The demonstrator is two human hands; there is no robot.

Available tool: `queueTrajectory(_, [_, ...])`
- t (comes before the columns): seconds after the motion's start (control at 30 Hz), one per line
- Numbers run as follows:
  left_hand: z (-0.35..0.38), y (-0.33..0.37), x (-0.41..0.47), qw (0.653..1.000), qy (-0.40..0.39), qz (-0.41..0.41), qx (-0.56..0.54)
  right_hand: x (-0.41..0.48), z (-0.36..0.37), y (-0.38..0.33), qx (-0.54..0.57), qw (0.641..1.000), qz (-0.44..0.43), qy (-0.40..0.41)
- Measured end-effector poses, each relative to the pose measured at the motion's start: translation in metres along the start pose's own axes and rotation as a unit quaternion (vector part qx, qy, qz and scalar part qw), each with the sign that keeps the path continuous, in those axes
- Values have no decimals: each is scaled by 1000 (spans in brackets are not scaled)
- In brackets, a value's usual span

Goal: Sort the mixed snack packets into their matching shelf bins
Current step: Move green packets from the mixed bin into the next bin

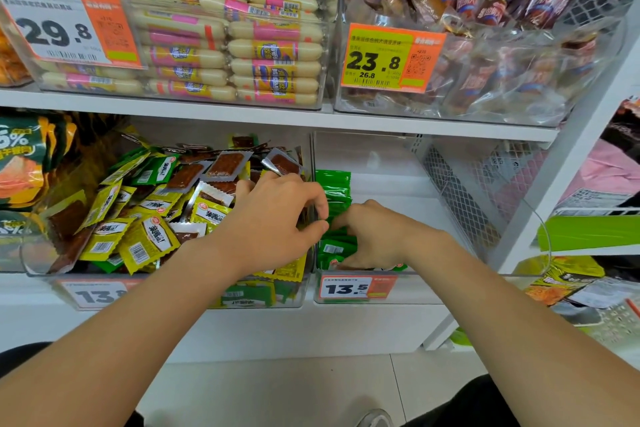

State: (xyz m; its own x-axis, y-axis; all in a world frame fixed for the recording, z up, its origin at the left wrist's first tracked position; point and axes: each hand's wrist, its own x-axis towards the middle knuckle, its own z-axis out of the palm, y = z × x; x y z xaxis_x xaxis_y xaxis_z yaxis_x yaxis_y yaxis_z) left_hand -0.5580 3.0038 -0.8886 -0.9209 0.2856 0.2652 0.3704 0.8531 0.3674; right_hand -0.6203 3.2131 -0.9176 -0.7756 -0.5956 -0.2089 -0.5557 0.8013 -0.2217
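Green foil packets (334,184) are gripped by the right hand (377,236) in the clear plastic bin (519,274), best stood upright against its left wall, where the pinch of the left hand (273,215) is unreadable.

One wide-angle camera, worn on the person's head, faces forward and down at the shelving from close range. The lower bins (450,274) sit at mid-frame, where the left hand (273,222) and right hand (374,236) meet. The upper shelf (207,111) crosses the frame above them and the floor (277,388) fills the bottom edge, with lens distortion tilting the shelf lines towards the right.
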Motion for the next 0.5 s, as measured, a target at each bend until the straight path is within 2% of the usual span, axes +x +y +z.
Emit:
queueTrajectory(0.07, [1,1,0,1000,1,0,8,-3,-8,1,15,999,23,-24])
queueTrajectory(0.17, [4,5,-2,999,20,7,30,-12,-14,-1,83,989,56,-104])
queueTrajectory(0.2, [5,6,-3,998,31,18,47,-13,-14,1,111,987,59,-98])
queueTrajectory(0.27, [8,6,-5,993,54,51,88,-10,-14,12,134,987,86,-19])
queueTrajectory(0.33, [10,5,-6,988,61,85,115,-9,-16,32,88,986,136,32])
queueTrajectory(0.4, [11,3,-6,985,46,106,129,-13,-12,47,24,985,172,-18])
queueTrajectory(0.5, [12,4,-4,983,11,127,136,-16,3,54,7,983,160,-95])
